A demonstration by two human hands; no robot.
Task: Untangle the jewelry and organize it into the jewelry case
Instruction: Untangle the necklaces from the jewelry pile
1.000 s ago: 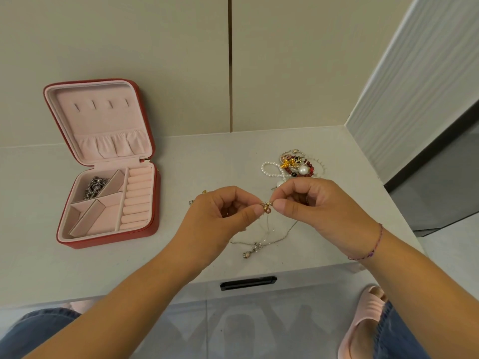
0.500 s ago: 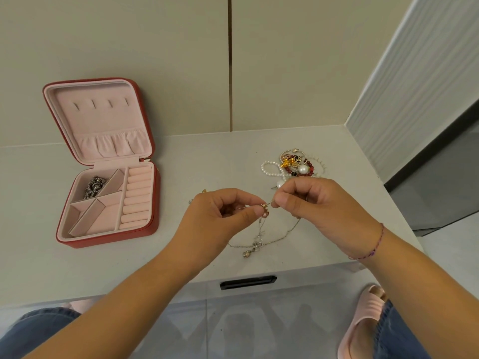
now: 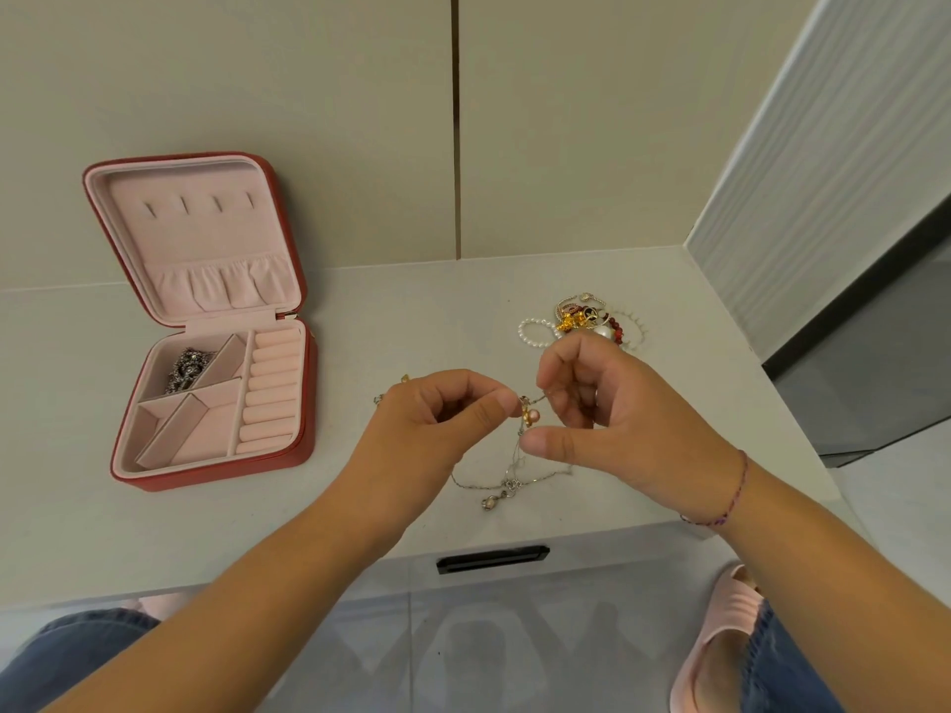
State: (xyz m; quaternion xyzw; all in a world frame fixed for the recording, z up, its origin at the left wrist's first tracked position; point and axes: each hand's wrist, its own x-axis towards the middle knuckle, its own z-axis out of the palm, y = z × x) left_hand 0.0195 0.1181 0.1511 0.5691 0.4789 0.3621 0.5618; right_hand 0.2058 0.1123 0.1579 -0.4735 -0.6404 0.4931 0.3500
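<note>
Head camera, looking down over both forearms at a pale grey desk [image 3: 411, 311] set against a beige wall.

The left hand [image 3: 442, 424] is held just above the desk near the middle. Its thumb and forefinger are pressed together, pinching a small gold charm with a pink bead [image 3: 530, 414] that sticks out to the right of its fingertips.

The right hand [image 3: 617, 424] faces it, just beside the charm. Its fingers are curled and its thumb is held apart below them. A thin strand runs from the charm to the curled fingers; whether they grip it cannot be told.

Below the charm, between the two hands, a fine silver chain [image 3: 514, 470] hangs down to the desk and ends in a small pendant [image 3: 489, 503].

Behind the right hand, close to its knuckles, lies a tangled jewelry pile [image 3: 586, 319] of gold, red beads and pearls.

Well to the left of both hands, a red jewelry case [image 3: 303, 403] stands open with its pink-lined lid upright. A dark metal chain [image 3: 188, 367] lies in its rear left compartment.

A thread bracelet [image 3: 731, 501] circles the right wrist. A pink slipper [image 3: 720, 635] shows on the floor at lower right.
</note>
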